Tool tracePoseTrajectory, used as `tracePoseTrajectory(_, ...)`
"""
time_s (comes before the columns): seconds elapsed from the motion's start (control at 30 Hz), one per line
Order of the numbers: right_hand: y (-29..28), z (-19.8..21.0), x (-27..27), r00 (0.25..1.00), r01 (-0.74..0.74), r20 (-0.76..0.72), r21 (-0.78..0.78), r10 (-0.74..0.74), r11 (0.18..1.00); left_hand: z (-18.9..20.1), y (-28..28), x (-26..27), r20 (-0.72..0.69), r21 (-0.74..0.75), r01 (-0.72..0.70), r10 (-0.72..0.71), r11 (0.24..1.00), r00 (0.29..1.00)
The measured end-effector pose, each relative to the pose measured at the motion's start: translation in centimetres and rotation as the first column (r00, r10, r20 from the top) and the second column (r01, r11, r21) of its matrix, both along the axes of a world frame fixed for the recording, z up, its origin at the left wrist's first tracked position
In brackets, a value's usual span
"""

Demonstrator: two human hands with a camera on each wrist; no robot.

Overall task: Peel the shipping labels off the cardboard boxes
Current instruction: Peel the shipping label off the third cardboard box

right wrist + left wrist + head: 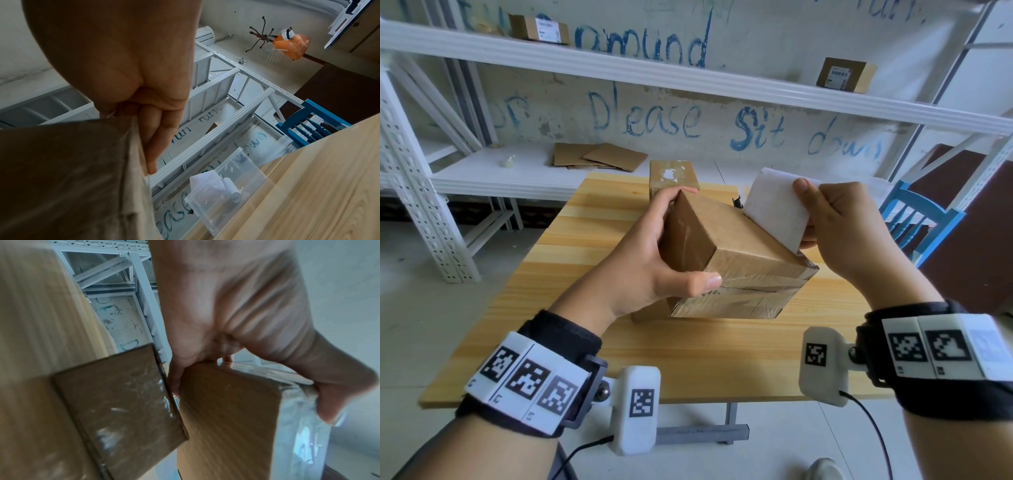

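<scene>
A taped brown cardboard box (pixel 736 260) is tilted above the wooden table (pixel 688 356). My left hand (pixel 654 260) grips its left side, thumb on the near taped edge and fingers over the far corner. My right hand (pixel 835 219) pinches a white shipping label (pixel 777 205) that stands lifted off the box's right face, its lower edge still at the box. In the left wrist view the left hand (pixel 236 321) clasps the box (pixel 226 418). In the right wrist view the right hand's fingers (pixel 156 129) hold the label (pixel 135 162) against the box (pixel 61 178).
A second box (pixel 673 176) with torn label remains stands at the table's far edge. Flat cardboard (pixel 599 157) lies on the white shelf behind; labelled boxes (pixel 846 73) sit on upper shelves. A blue chair (pixel 921 219) stands right. A clear plastic bin (pixel 226 186) holds peeled labels.
</scene>
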State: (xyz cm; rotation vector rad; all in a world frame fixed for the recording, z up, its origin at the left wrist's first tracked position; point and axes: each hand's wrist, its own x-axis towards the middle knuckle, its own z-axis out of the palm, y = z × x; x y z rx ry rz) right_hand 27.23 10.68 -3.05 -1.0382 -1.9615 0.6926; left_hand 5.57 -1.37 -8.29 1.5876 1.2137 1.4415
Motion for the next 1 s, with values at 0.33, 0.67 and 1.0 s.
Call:
tracePoseTrajectory(0.33, 0.05, 0.1, 0.3, 1.0, 0.0, -0.001, -0.027, 0.0, 1.0, -0.05, 0.0, -0.01, 0.026, -0.012, 0.017, -0.017, 1.0, 1.0)
tracePoseTrajectory(0.67, 0.06, 0.15, 0.56, 0.999, -0.014, -0.033, -0.074, 0.011, 0.997, -0.08, 0.01, 0.19, 0.036, -0.011, 0.027, -0.027, 1.0, 0.999)
tracePoseTrajectory(1.0, -0.23, 0.28, 0.52, 0.998, -0.017, -0.07, -0.117, 0.009, 0.993, 0.04, -0.16, 0.13, 0.023, -0.011, 0.027, -0.026, 1.0, 0.999)
